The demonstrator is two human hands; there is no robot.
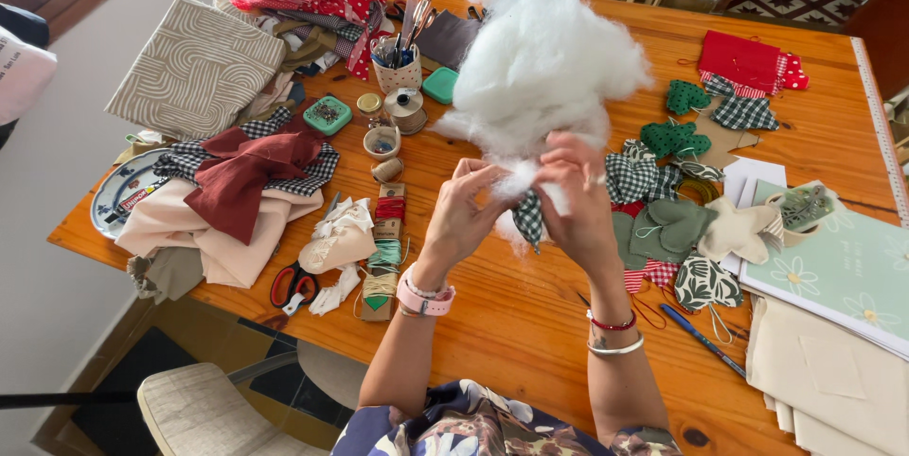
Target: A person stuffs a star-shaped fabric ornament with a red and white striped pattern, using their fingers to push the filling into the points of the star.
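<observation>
Both hands are raised over the orange-brown wooden table (530, 323), and between them hangs a small checked green-and-white fabric piece (529, 218), its long axis running roughly up and down, pointed end toward the table. The right hand (575, 198) grips its upper edge, fingers curled and pressed together around the cloth and a tuft of stuffing; it is the nearer hand, in direct contact. The left hand (464, 210) sits just to the left of the piece, fingertips drawn together in a pinch on a wisp of white fibre at the opening, though whether they also touch the cloth is hard to tell. Directly above the fingers, away from the person, billows a large loose cloud of white fluffy stuffing (540, 63), its lower strands trailing down into both hands. Beside the right hand lie finished green and checked fabric shapes (663, 219); left of the left hand stands a row of thread spools (386, 229)
</observation>
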